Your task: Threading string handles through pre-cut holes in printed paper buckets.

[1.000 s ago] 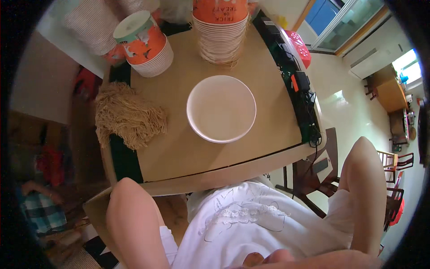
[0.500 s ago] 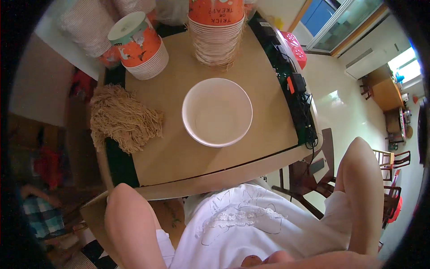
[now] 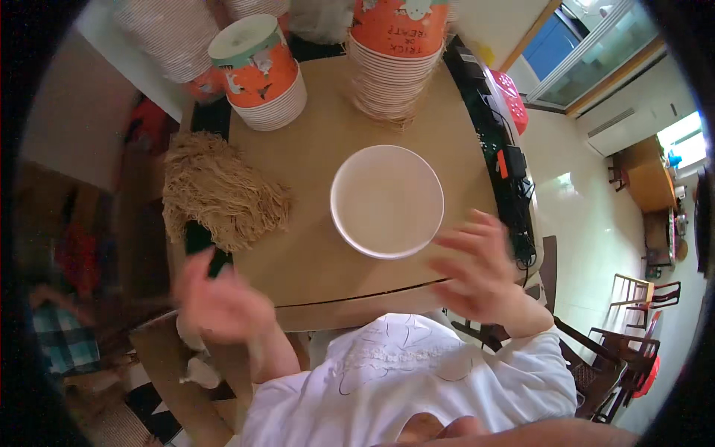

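Note:
A white paper bucket [image 3: 386, 203] stands mouth up in the middle of the table, with nothing seen inside. My right hand [image 3: 477, 272] is beside its lower right rim, fingers apart and slightly blurred; whether a fingertip touches the rim I cannot tell. My left hand [image 3: 227, 302] hovers over the table's near left edge, its fingers smeared by motion. Just beyond it lies a heap of tan stringy strands [image 3: 223, 190]. At the far left stands a stack of orange paper buckets [image 3: 261, 74] topped by an upturned one. Another such stack [image 3: 395, 63] rises behind the white bucket.
Plastic-wrapped stacks of cups [image 3: 167, 37] crowd the far left corner. Along the table's right side run a black power adapter [image 3: 512, 162] and tangled cables. A red stool [image 3: 510, 97] stands past that edge. Wooden chairs [image 3: 614, 357] are to the right.
Both my hands have come into view from the sides, the right one up to the white bucket and the left one near the strands. The view has shifted, so the table things appear further right.

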Motion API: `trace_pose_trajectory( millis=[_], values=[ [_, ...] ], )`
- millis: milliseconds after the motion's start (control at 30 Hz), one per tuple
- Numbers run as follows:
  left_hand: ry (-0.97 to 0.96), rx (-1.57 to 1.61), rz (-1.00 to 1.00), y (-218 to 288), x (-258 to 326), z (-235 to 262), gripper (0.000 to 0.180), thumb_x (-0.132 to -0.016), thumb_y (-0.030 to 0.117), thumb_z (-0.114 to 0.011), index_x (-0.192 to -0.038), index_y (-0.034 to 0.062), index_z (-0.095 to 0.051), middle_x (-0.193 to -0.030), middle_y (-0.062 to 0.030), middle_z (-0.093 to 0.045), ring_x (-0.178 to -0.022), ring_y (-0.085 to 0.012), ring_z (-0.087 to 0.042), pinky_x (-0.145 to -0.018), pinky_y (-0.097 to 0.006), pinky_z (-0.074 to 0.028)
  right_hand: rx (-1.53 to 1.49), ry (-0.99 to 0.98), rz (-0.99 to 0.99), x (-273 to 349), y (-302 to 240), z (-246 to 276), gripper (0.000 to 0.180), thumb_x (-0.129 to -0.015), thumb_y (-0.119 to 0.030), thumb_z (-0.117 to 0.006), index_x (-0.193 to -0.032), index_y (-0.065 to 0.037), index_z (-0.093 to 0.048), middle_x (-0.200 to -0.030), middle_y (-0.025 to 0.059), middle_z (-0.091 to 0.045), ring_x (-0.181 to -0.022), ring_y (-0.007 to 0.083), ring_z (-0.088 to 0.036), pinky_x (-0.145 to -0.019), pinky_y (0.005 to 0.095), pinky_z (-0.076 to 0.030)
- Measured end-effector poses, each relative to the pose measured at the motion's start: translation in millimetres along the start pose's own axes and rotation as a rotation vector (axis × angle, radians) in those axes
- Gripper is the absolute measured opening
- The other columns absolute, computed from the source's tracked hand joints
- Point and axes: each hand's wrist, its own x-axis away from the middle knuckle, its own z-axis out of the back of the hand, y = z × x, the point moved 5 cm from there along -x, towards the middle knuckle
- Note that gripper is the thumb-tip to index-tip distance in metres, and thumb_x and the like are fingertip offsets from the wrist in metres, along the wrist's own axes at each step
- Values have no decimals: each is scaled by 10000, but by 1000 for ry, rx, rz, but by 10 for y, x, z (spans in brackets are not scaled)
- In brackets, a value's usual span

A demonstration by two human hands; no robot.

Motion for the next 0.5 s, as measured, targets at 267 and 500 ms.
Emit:
trace_pose_trajectory(
  millis=[267, 500],
  values=[
    [-678, -331, 267, -1117, 847, -843, 223, -778, 38, -600, -998, 62, -571, -945, -106, -509, -846, -276, -501, -770, -376, -432, 273, -353, 14, 269, 719, -673, 135, -680, -91, -637, -784, -164, -590, -764, -50, -540, -882, 121, -556, -1062, 593, -123],
    [-862, -373, 104, -1194, 642, -1221, 162, -757, 47, -609, -914, 89, -602, -948, -83, -497, -907, -276, -487, -772, -388, -432, 304, -426, -24, 241, 862, -537, 219, -672, -91, -664, -865, -176, -604, -928, -6, -567, -970, 170, -541, -1068, 573, -142]
  ],
)
